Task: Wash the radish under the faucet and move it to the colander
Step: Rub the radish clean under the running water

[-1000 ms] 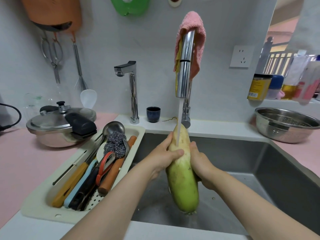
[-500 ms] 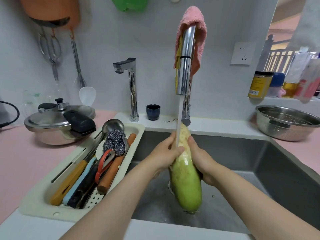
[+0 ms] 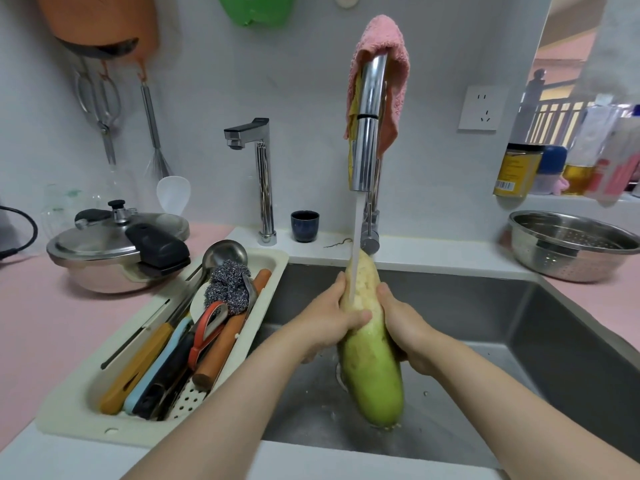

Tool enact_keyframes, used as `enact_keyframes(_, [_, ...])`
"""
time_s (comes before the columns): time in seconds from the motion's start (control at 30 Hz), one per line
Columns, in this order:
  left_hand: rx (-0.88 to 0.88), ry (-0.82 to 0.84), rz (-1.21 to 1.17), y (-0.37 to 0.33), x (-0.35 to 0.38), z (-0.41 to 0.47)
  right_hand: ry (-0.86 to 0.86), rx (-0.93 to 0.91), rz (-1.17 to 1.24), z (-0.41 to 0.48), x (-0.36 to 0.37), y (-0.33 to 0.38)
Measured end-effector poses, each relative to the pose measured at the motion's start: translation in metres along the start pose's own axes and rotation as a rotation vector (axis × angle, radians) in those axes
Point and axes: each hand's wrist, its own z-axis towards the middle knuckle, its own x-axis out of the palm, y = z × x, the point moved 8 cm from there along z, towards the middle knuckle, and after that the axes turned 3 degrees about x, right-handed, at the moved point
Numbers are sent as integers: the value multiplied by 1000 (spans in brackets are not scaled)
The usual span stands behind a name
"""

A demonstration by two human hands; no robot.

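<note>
A long green-and-white radish (image 3: 372, 368) hangs upright over the steel sink (image 3: 485, 317), its pale tip up. My left hand (image 3: 329, 323) wraps its upper part from the left, thumb across the front. My right hand (image 3: 403, 327) grips it from the right and behind. Water streams from the chrome faucet (image 3: 367, 133) onto the pale top of the radish. The steel colander (image 3: 571, 245) stands on the pink counter at the right, apart from the sink.
A pink cloth (image 3: 391, 74) drapes over the faucet. A cream utensil tray (image 3: 86, 403) with several tools sits left of the sink, a pressure cooker (image 3: 114, 251) behind it. A second tap (image 3: 259, 168), a dark cup (image 3: 304, 226) and bottles (image 3: 519, 169) line the back ledge.
Both hands have slid a little along the radish's upper part while it stays under the stream. The radish sits slightly higher against the faucet base.
</note>
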Motion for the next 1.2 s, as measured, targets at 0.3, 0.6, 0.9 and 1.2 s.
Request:
enact_keyframes(0.3, [75, -4, -81, -6, -13, -1, 24, -53, 71, 4, 18, 5])
enact_keyframes(0.6, [124, -438, -16, -13, -29, -6, 82, -63, 115, 11, 17, 2])
enact_keyframes(0.9, [98, -103, -95, -13, -2, -5, 39, -27, 273, 4, 4, 8])
enact_keyframes(1.2, [148, -294, -52, -11, -24, -9, 7, -175, 83, 0, 18, 25])
